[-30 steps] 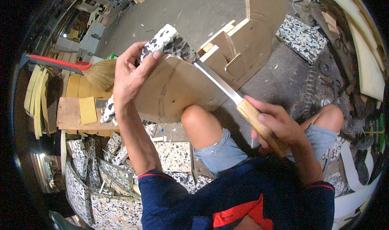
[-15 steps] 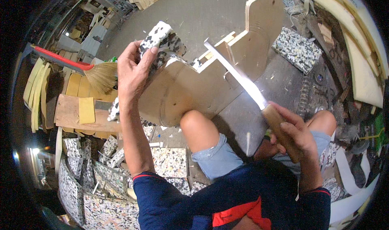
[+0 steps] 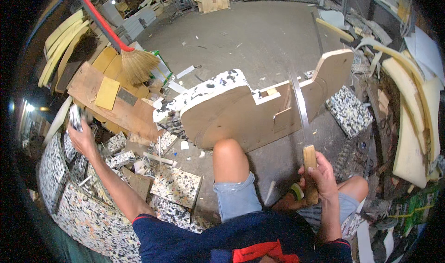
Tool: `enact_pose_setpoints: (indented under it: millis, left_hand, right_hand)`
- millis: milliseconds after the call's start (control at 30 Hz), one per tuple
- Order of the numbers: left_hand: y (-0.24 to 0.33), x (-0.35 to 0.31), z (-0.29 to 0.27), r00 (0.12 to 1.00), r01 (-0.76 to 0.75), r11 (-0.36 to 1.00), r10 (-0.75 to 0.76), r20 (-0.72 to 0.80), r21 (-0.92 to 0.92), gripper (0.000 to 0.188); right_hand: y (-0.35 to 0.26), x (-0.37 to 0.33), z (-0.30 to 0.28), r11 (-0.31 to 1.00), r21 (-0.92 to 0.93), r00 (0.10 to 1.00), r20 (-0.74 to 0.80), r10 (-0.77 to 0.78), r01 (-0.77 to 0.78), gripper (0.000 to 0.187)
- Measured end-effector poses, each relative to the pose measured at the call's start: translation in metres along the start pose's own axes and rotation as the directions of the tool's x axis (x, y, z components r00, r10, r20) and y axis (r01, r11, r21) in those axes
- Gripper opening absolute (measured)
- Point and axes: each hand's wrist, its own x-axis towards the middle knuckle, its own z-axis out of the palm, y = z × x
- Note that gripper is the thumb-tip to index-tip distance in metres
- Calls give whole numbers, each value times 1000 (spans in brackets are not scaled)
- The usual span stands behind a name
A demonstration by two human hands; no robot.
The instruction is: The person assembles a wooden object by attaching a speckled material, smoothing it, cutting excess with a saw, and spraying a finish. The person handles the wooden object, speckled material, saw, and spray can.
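Observation:
Far out to the left, my left hand point(image 3: 82, 137) is closed on a small speckled foam piece point(image 3: 75, 116), somewhat blurred, above a heap of foam offcuts. My right hand point(image 3: 321, 176) grips the wooden handle of a long-bladed knife point(image 3: 301, 106), its blade pointing up and away from me. Beyond my knee stands a curved wooden panel point(image 3: 218, 106) with a stepped notch, and black-and-white speckled foam point(image 3: 214, 83) runs along its left upper edge. From this angle the knife's blade crosses in front of the panel's right part.
Foam offcuts point(image 3: 121, 158) fill a large curved foam-walled holder point(image 3: 95, 223) at lower left. A broom point(image 3: 136, 64) leans by a wooden board point(image 3: 85, 84). A speckled foam block point(image 3: 350, 111) lies right of the panel, near stacked yellow foam strips point(image 3: 404, 124).
My left hand has swung down and left from the panel with the foam piece, to the offcut heap. The knife has turned more upright in my right hand. The view has shifted.

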Motion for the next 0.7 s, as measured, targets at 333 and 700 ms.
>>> enact_pose_setpoints:
  millis: [333,700]
  left_hand:
    - [157,-147,-24,461,-489,323,884,75,-810,106]
    - [192,-144,-10,188,-242,492,870,457,-836,55]
  right_hand:
    - [-3,91,82,979,-145,989,-12,-146,143,32]
    - [9,161,160,837,-393,833,-248,-494,380,28]
